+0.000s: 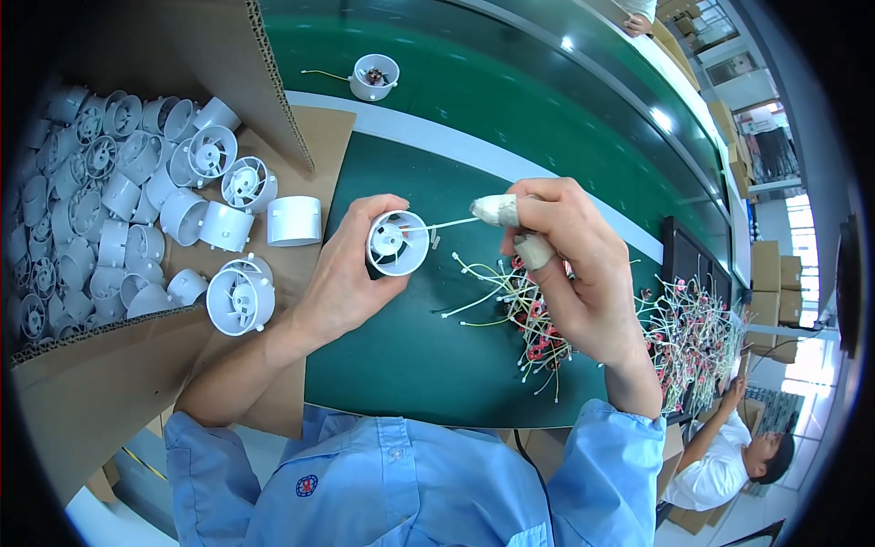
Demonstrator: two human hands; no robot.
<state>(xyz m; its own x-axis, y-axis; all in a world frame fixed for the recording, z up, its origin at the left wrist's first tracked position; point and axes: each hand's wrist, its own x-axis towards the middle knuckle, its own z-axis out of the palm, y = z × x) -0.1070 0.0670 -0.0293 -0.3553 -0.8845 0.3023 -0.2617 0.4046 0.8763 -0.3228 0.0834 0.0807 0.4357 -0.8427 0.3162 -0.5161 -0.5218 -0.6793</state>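
Note:
My left hand [339,278] is wrapped round a white plastic fan housing [398,264], a short open cylinder with spokes and a hub inside. A thin white wire [451,222] stretches from the housing's side towards the right hand. My right hand [583,264] has pale tape on its index finger and thumb, and its fingertips close on the wire's far end. Right under that hand lies a pile of small red and dark motors with white wires [538,324], partly hidden by it.
Left, a cardboard box [109,365] holds many white housings, several spilling onto its flap [283,365]. A conveyor belt [437,73] carries one wired housing [375,80]. A larger wire heap [688,337] lies to the right, near a co-worker in white [720,460].

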